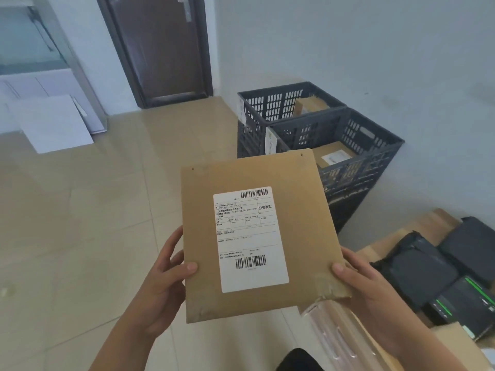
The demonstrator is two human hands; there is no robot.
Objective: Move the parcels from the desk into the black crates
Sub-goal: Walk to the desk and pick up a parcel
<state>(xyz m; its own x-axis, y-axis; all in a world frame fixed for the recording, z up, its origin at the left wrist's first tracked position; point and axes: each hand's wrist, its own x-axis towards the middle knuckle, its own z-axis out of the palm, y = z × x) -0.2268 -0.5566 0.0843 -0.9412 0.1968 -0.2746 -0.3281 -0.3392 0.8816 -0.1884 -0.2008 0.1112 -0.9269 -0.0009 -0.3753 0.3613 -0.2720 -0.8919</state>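
Observation:
A flat brown parcel (pixel 203 236) with a white shipping label is held up in front of me, label facing me. My left hand (pixel 160 285) grips its left edge, thumb on the front. My right hand (pixel 364 285) grips its lower right corner by the torn tape. Two black crates stand against the wall beyond it. The near crate (pixel 375 167) holds a brown parcel with a white label (pixel 334 153). The far crate (pixel 270 103) holds another brown box (pixel 310 104). On the wooden desk (pixel 428 226) at the right lie several black parcels (pixel 417 269).
A dark door (pixel 160 46) stands at the back. White boards (pixel 51 121) lean by a cabinet at the left. Beige floor tiles (pixel 93 210) spread between me and the crates. A clear-wrapped package (pixel 337 336) lies at the desk's near edge.

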